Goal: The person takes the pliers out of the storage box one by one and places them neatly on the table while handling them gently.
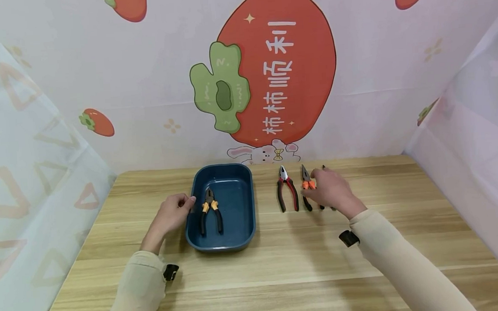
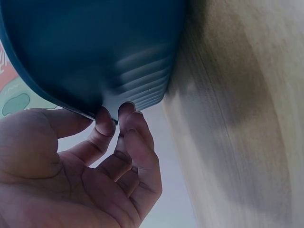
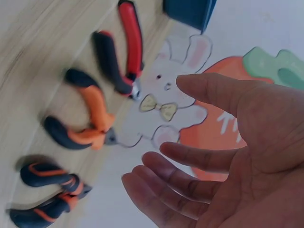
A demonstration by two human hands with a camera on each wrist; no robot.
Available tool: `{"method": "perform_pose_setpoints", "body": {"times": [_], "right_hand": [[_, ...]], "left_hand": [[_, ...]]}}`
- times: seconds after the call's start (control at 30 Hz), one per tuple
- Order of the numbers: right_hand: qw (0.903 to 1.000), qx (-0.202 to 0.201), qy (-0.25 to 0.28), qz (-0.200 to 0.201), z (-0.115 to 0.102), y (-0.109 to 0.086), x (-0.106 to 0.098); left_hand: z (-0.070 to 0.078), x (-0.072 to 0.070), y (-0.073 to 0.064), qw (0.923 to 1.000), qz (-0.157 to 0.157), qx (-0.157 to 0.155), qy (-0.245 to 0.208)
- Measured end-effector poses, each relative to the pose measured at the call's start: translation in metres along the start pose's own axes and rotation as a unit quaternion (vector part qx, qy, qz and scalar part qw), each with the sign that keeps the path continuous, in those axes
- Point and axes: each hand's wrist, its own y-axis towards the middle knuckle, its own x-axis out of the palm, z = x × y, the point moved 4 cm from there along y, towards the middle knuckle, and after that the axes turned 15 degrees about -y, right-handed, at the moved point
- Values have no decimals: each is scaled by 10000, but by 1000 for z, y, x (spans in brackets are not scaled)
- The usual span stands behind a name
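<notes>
My left hand (image 1: 173,215) pinches the left rim of a dark blue plastic tray (image 1: 237,210), thumb over the edge and fingers curled against the outer wall. Inside the tray lie pliers (image 1: 210,207) with yellow and black handles. Over the tools on the right hovers my right hand (image 1: 332,188), fingers spread and holding nothing. Closest to its thumb are long-nose pliers (image 1: 306,180) with orange and black handles. Black pliers with orange stripes (image 3: 47,183) show in the right wrist view; the hand mostly hides them in the head view.
Red and black pliers (image 1: 287,191) lie between the tray and my right hand, jaws toward the back. The wooden table (image 1: 256,286) ends at a back wall cloth (image 1: 152,85) printed with persimmons and a rabbit. Pale cloths hang along both sides.
</notes>
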Motion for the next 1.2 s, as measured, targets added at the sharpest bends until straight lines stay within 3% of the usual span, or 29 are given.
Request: {"method": "perform_pose_setpoints", "body": {"times": [0.5,0.8,1.2], "right_hand": [[9972,-630,14,405,-52,-12,-14],[9956,-806,-121,471,-83,-13,-17],[9957,-846,-16,381,-107,-10,-16]], "left_hand": [[1,2,-4,10000,-46,45,-68],[-1,3,-3,9999,-64,-19,-147],[2,3,-2,9997,-83,39,-228]]}}
